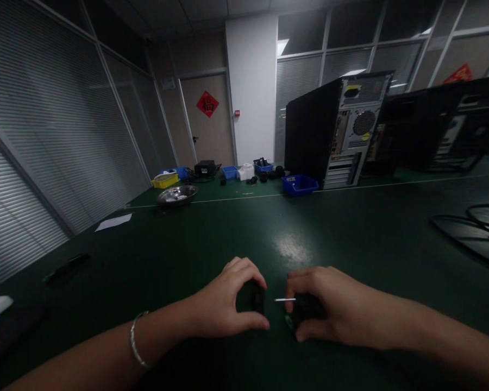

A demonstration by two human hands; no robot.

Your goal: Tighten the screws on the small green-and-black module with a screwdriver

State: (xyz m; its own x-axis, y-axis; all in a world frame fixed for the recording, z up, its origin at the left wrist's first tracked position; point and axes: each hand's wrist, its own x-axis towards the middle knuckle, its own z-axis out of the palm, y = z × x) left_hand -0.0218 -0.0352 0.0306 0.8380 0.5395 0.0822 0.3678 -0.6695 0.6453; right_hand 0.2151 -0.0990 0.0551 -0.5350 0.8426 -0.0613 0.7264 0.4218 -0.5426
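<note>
- Head view: nearest me, the left hand curls thumb and fingers around a small dark part on the green table.
- Just right of that part, the right hand pinches a dark-handled tool whose thin metal shaft points at it; a fitting step, I judge, calling for steady aim.
- Far beyond the part: a steel bowl, yellow bin and blue bin; contents unclear.

Bare dark green bench lies open ahead of both hands, with the black computer tower and blue plastic tray standing far beyond.
</note>
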